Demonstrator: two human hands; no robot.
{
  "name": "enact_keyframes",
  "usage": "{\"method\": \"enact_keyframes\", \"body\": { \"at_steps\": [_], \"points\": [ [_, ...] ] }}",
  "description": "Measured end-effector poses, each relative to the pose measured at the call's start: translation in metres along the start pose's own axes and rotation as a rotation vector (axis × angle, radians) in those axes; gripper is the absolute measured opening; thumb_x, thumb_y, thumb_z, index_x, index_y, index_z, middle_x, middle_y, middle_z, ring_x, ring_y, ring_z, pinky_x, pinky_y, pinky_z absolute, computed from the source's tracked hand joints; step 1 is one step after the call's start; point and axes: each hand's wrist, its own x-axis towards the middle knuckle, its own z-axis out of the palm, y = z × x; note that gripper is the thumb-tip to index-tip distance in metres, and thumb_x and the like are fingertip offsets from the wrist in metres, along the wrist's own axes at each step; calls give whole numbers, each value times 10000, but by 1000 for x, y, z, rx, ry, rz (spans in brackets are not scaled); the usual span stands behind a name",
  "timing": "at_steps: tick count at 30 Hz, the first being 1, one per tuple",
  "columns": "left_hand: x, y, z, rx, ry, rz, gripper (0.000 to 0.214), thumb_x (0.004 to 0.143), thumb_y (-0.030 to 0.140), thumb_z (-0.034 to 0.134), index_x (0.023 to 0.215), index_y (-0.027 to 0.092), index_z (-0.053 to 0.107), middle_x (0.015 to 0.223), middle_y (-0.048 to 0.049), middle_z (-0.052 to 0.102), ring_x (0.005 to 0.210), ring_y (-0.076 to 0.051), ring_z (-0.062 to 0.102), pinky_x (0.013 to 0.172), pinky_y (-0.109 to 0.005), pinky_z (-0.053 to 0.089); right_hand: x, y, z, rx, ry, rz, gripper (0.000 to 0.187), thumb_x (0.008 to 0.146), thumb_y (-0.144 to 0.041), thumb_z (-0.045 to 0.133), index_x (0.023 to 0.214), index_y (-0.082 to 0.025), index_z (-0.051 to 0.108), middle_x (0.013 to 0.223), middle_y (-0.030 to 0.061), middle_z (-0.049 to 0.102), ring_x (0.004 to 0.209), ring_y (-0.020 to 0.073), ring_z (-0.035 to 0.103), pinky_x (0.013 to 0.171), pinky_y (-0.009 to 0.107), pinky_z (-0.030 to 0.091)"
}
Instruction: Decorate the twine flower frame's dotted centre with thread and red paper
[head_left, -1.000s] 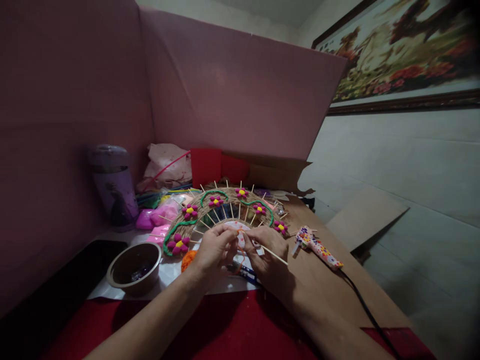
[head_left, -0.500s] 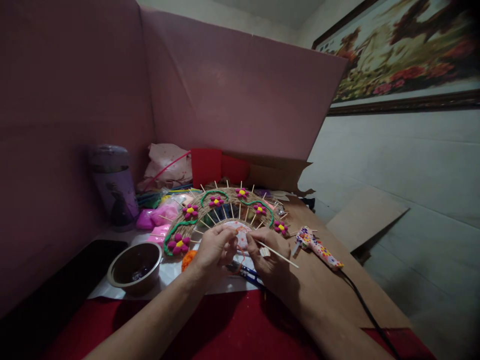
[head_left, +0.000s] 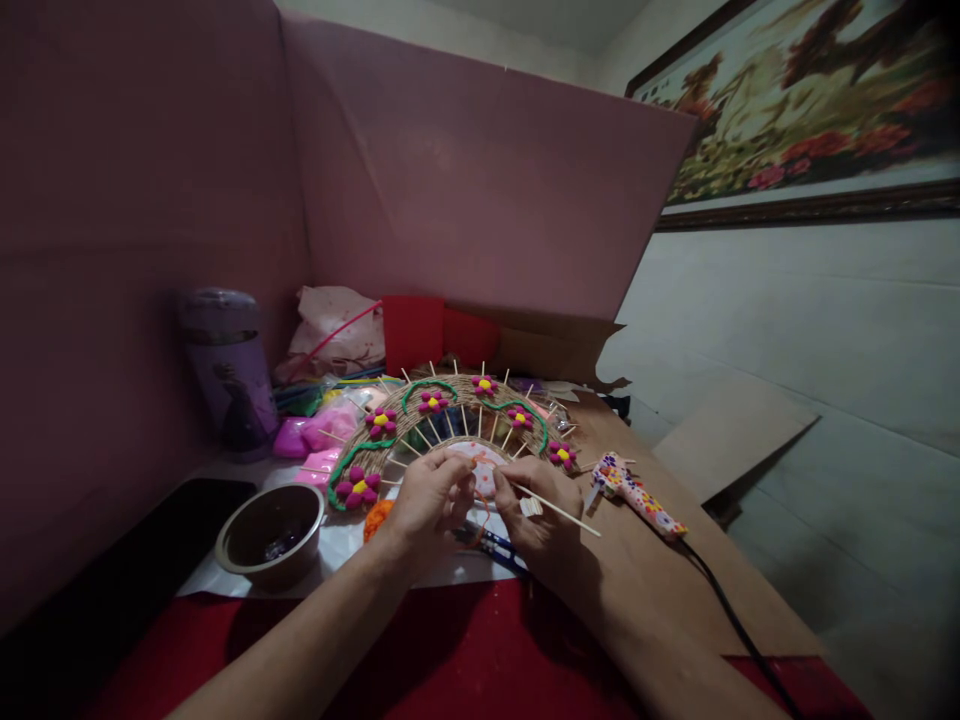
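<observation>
My left hand (head_left: 433, 492) is closed in a pinch on a strand of orange yarn (head_left: 486, 512), which hangs in a loop between my hands. A thin wooden stick (head_left: 559, 509) is held in my right hand (head_left: 541, 505), slanting down to the right. Small pale ends (head_left: 531, 507) show at its fingers; I cannot tell what they belong to. Behind both hands stands a twine-woven arch (head_left: 457, 392) with stick spokes, magenta clay flowers (head_left: 358, 488) and green wavy strips. An orange yarn ball (head_left: 377, 519) lies left of my left wrist.
A bowl (head_left: 270, 535) sits at the left, near a purple tumbler (head_left: 232, 380). At the right a flower-patterned glue gun (head_left: 637, 495) lies on brown board (head_left: 660, 590), its cord running forward. Dark blue pens or brushes (head_left: 495, 548) lie beneath my hands. Pink panels (head_left: 480, 180) rise behind.
Almost nothing differs. The outer end of the stick in my right hand has shifted very slightly to the right; both hands stay in place.
</observation>
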Motion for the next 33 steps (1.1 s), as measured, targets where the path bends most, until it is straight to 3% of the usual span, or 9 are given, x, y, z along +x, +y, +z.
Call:
{"method": "enact_keyframes", "body": {
  "at_steps": [7,16,21,26,30,33],
  "points": [
    [0,0,2,-32,-6,-3,119,584,194,666,612,134,567,482,38,494,356,-15,365,351,-129,213,0,-1,1,-45,-51,68,46,811,-158,576,797,-182,612,671,14,616,627,145,572,617,274,446],
    [-2,2,2,-13,10,-13,121,575,192,669,601,138,564,480,40,491,361,-20,371,352,-132,220,2,-3,0,-46,-50,55,41,810,-148,584,794,-171,614,648,12,606,592,138,557,593,266,431],
    [-2,0,3,-9,-41,-8,124,605,208,651,598,144,545,455,50,469,327,-11,311,338,-144,173,3,-1,1,-82,-53,60,57,820,-159,572,780,-174,609,638,4,597,567,121,535,568,246,418],
    [-1,-1,2,-38,-46,-12,143,605,206,666,629,149,537,479,53,473,347,-14,343,343,-137,182,5,7,2,-187,7,147,108,829,-177,550,736,-172,607,587,-10,575,501,105,491,506,232,389],
    [1,-2,0,-24,-39,-1,167,635,239,642,584,151,510,453,49,470,304,-5,282,320,-154,154,1,7,-1,-83,122,135,61,808,-159,563,759,-182,591,608,-17,566,505,101,493,509,232,412],
    [2,-3,-2,-32,-28,-4,162,624,233,649,582,149,516,465,38,491,325,-16,341,331,-147,200,-2,3,-2,3,55,59,51,799,-149,573,783,-191,594,650,-6,587,548,111,533,548,245,444]
  ]
}}
